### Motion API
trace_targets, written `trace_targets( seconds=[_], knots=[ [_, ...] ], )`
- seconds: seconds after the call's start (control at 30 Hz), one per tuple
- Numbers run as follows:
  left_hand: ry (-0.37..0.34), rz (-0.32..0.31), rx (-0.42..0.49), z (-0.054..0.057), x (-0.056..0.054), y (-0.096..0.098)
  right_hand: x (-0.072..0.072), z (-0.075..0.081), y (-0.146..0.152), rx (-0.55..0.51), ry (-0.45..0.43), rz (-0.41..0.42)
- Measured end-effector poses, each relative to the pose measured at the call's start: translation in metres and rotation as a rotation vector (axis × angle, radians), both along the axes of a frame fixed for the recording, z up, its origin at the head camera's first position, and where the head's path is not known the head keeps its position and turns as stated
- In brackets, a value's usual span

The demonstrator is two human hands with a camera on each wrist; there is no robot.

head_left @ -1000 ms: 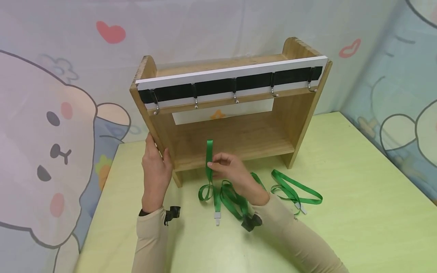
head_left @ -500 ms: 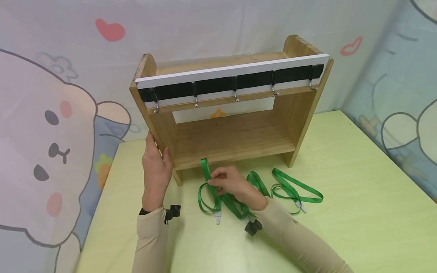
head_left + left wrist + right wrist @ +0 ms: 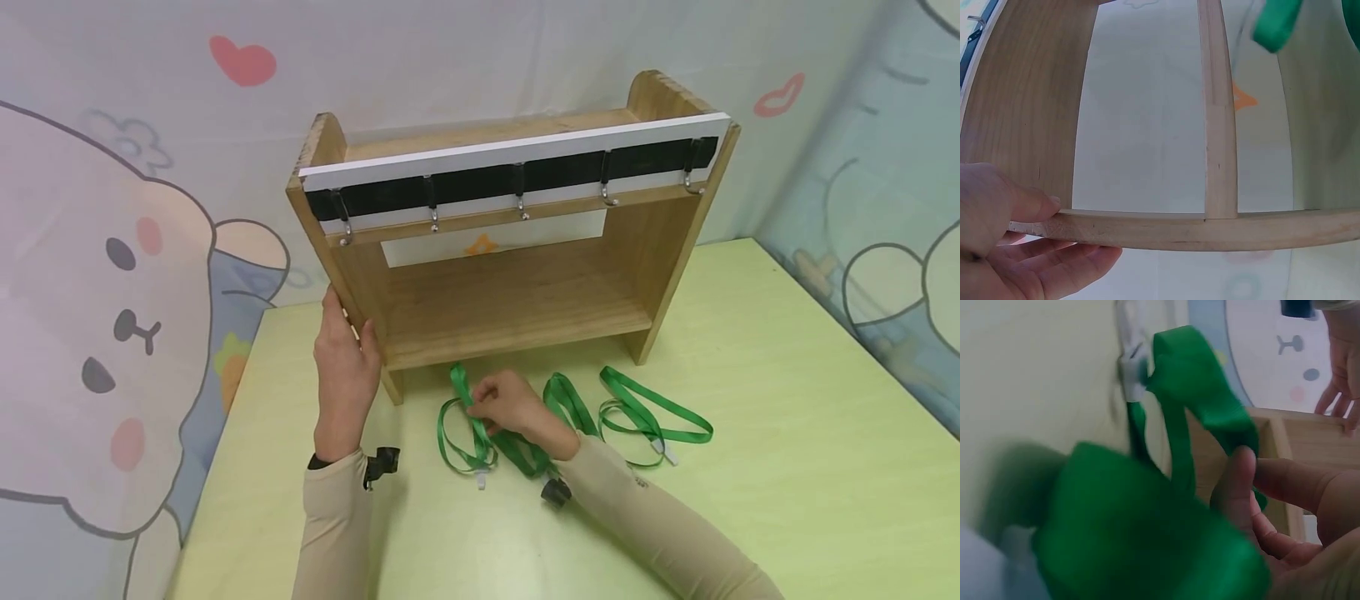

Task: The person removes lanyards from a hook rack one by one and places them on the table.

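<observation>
My left hand grips the left side panel of a wooden shelf rack. The left wrist view shows the thumb on the inner side of the panel's edge and the fingers on the outer side. Low in front of the rack, my right hand pinches a green lanyard between thumb and index finger. The lanyard's ribbon loops to the left of the hand, with its pale clip hanging toward me. A second green lanyard lies partly hidden under the right hand and wrist.
Another green lanyard lies farther right on the pale green table. Across the rack's upper front runs a white-and-black strip bearing several metal hooks. A cartoon-printed cloth hangs behind and beside the table.
My right hand has come down toward the table with the lanyard, and its upright upper end has sunk below the rack's lower shelf. The left hand keeps its hold on the panel.
</observation>
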State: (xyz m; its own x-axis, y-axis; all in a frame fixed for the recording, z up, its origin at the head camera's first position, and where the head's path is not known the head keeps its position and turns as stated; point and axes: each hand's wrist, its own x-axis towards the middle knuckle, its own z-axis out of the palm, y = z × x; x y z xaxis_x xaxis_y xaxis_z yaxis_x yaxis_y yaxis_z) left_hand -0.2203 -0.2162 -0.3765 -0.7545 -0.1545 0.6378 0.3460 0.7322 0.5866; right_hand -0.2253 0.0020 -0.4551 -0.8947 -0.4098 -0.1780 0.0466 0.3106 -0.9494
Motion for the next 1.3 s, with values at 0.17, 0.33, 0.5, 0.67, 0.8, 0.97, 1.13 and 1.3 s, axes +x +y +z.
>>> trace_targets(
  seconds=[0.17,0.33,0.5,0.67,0.8,0.97,1.13,1.3],
  knots=[
    [-0.006,-0.004,-0.004,0.000,0.002,0.001,0.002,-0.005,-0.005,0.035,0.063,0.009],
    [-0.007,-0.009,-0.002,-0.001,0.002,0.001,0.007,-0.009,-0.010,0.109,0.136,0.036],
    [-0.007,-0.006,0.002,0.001,0.003,0.001,0.009,-0.009,-0.013,0.144,0.185,0.050],
    [-0.020,0.003,0.019,0.001,0.005,0.001,0.011,-0.007,-0.009,0.225,0.263,0.060],
    [-0.027,0.002,0.035,0.000,0.006,0.001,0.010,-0.001,-0.003,0.291,0.319,0.093],
    [-0.050,-0.002,0.074,-0.005,0.006,-0.003,0.007,0.006,0.003,0.289,0.334,0.145],
    [-0.116,-0.021,0.112,-0.015,0.010,-0.007,0.009,0.013,0.007,0.301,0.355,0.177],
    [-0.170,-0.005,0.075,-0.021,0.021,-0.009,0.019,0.025,0.019,0.296,0.392,0.161]
  ],
)
